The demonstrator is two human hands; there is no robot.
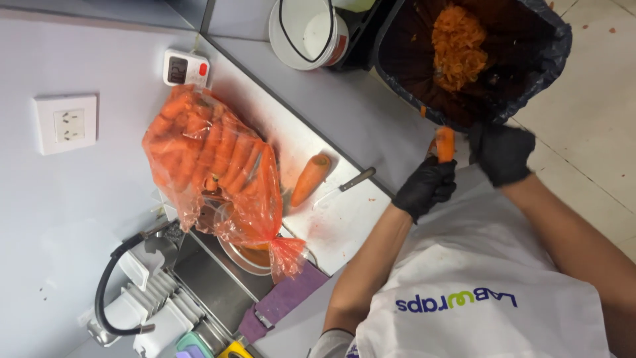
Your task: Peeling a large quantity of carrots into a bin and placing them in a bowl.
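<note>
The gloved left hand (427,187) is pinching a carrot (444,143) beside the bin (397,86), so peelings are landing inside; right hand (501,154) grip unclear

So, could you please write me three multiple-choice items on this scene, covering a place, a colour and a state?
1. Where does the loose carrot lie? A in the bin; B on the counter; C in the bucket.
2. Glove colour? A black; B blue; C white.
3. The bin is: A empty; B lidded; C holding peelings.
B, it rests on the counter beside the bag of carrots; A, left hand and right hand are black-gloved; C, orange peelings heap inside.
</note>
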